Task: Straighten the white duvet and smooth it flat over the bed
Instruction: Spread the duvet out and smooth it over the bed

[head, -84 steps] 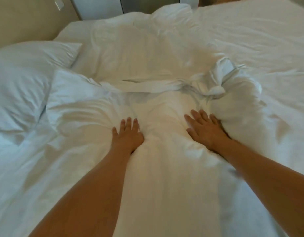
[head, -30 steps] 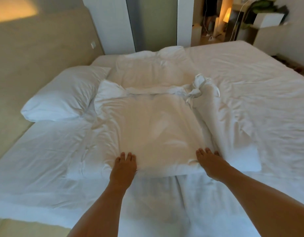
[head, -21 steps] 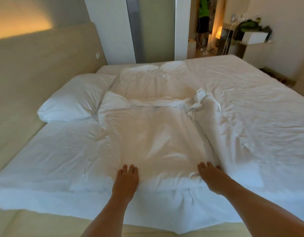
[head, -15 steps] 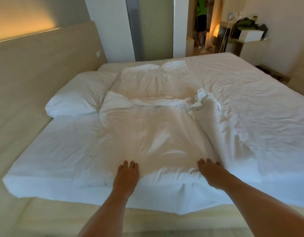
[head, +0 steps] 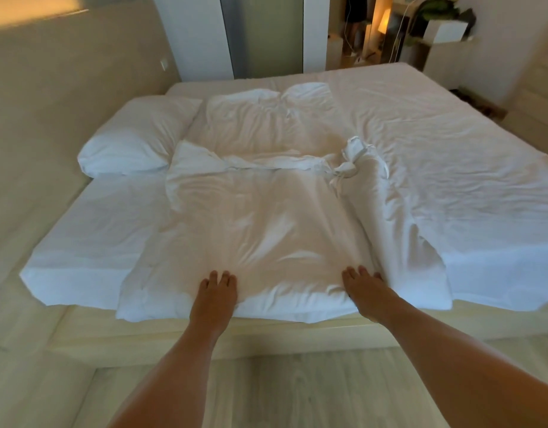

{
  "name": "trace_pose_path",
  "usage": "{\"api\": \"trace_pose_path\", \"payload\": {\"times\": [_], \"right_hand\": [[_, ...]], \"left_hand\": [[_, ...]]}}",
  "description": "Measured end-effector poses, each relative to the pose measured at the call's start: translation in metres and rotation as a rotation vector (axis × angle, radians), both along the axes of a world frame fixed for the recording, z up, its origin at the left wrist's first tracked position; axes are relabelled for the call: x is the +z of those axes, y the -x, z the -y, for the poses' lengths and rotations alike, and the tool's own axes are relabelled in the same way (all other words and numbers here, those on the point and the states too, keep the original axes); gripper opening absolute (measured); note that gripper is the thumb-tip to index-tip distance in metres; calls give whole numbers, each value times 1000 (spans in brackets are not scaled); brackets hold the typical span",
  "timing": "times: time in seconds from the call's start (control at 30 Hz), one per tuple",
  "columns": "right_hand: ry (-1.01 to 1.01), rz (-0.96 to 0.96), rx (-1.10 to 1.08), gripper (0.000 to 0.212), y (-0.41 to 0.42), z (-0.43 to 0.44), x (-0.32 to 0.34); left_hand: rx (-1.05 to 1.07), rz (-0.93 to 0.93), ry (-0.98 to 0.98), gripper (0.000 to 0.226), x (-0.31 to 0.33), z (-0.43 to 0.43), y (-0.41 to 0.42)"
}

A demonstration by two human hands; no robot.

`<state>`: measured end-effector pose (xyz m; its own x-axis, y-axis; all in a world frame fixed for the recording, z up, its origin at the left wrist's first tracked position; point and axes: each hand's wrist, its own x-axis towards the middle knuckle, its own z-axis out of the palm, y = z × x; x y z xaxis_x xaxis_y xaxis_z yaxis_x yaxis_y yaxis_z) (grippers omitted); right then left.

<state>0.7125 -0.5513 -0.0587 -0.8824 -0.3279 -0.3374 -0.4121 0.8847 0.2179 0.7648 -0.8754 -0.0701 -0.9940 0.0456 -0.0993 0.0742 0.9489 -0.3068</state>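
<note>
At the near edge of the bed (head: 90, 242), 2 hands are pressing on the white duvet (head: 266, 230). The left hand (head: 215, 296) and right hand (head: 366, 290) are lying flat, fingers straight, gripping nothing. The duvet is lying bunched along the middle, so smoothing looks barely begun. The next move is probably calling for spreading it sideways.

- Both forearms run off the bottom edge, short of the bed (head: 96, 242).
- The left hand (head: 214, 299) and right hand (head: 366, 291) lie on the duvet (head: 260, 230) at the bed's near edge, with palms and thumbs hidden.
- The bed's right side is cut off.
- Beyond the bed's far corner, the lamp (head: 384, 21) and plant (head: 436, 9) are blurred.
- Left of the bed, a wall plate (head: 164, 64) is too small to tell.
</note>
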Motion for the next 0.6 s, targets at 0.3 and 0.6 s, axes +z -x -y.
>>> {"api": "trace_pose_path", "payload": {"times": [0.3, 0.6], "right_hand": [[31, 46, 18, 69, -62, -28, 11], [51, 125, 27, 67, -106, -50, 56]], "left_hand": [[25, 19, -75, 67, 15, -25, -68], [42, 83, -79, 71, 51, -46, -118]]}}
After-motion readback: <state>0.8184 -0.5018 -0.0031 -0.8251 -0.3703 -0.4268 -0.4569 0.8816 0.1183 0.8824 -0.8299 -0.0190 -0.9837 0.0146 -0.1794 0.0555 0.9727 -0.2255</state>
